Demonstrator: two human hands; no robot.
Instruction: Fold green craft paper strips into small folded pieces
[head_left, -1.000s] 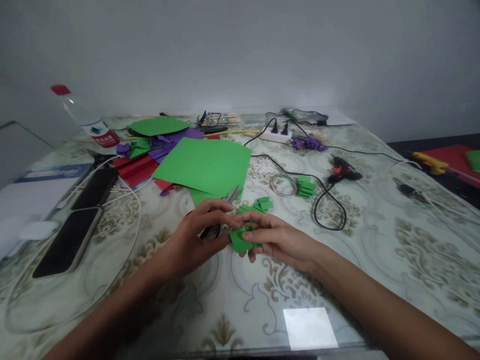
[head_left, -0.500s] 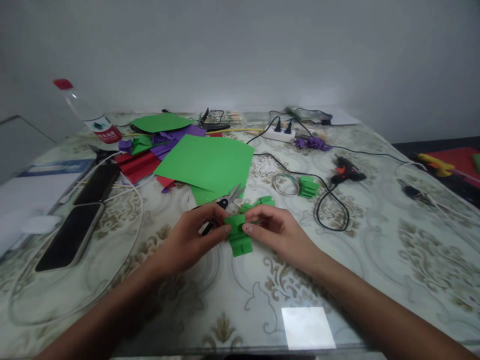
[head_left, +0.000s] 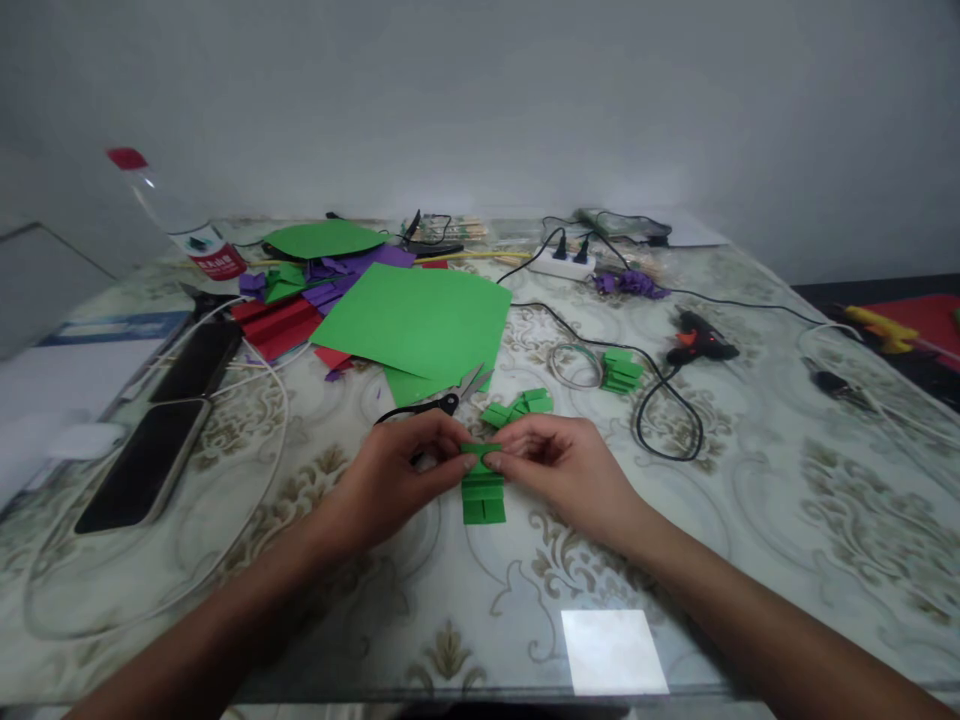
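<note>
A folded strip of green paper [head_left: 484, 492] with creases and short slits hangs between my two hands. My left hand [head_left: 401, 462] pinches its upper left edge with thumb and fingers. From the other side, my right hand [head_left: 559, 462] pinches the upper right edge, the two thumbs almost meeting. Just beyond my fingers lie more folded green paper pieces [head_left: 519, 406]. Scissors [head_left: 448, 402] rest behind my left hand with blades spread, their handles partly hidden. Large green sheets [head_left: 416, 325] lie behind the scissors.
On the left are two dark phones [head_left: 146, 465], a looped white cable [head_left: 281, 440] and a red-capped bottle [head_left: 202, 245]. A black glue gun [head_left: 701, 340] with its cord lies at right, near another folded green piece [head_left: 621, 370]. A power strip [head_left: 562, 263] sits at the back.
Both hands have shifted slightly, and the green strip has turned straighter, its upper part tipped away. My thumbs are closer together on it. The view has moved a little.
</note>
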